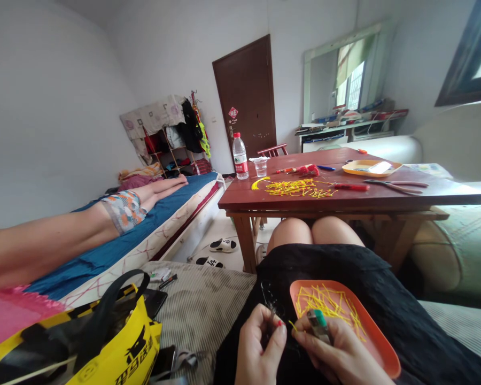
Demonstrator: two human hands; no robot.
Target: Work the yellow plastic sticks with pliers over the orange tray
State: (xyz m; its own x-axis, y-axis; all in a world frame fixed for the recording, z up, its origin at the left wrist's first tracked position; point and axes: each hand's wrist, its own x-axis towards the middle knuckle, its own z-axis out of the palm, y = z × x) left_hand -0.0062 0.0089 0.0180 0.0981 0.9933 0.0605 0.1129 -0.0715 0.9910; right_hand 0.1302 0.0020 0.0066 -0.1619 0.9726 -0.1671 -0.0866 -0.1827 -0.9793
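Note:
Above the black cloth on the lap, my left hand (261, 345) pinches a small item with a red tip (280, 323), and thin clear threads (269, 295) rise from its fingers. My right hand (336, 342) is closed round a lighter with a green top (318, 320), and a short yellow strand (292, 325) sticks out from its fingertips toward the left hand. The two hands are close but apart. Under and beyond the right hand lies an orange tray (386, 355) holding many yellow strands (324, 303).
A red-brown table (240, 199) ahead holds a bottle (240, 158), a cup (260, 167), yellow pieces (296, 187), a red-handled tool (350, 187), pliers (398, 184) and a yellow tray (347, 168). At left are a yellow bag (116, 353) and a person lying on a bed (172, 214).

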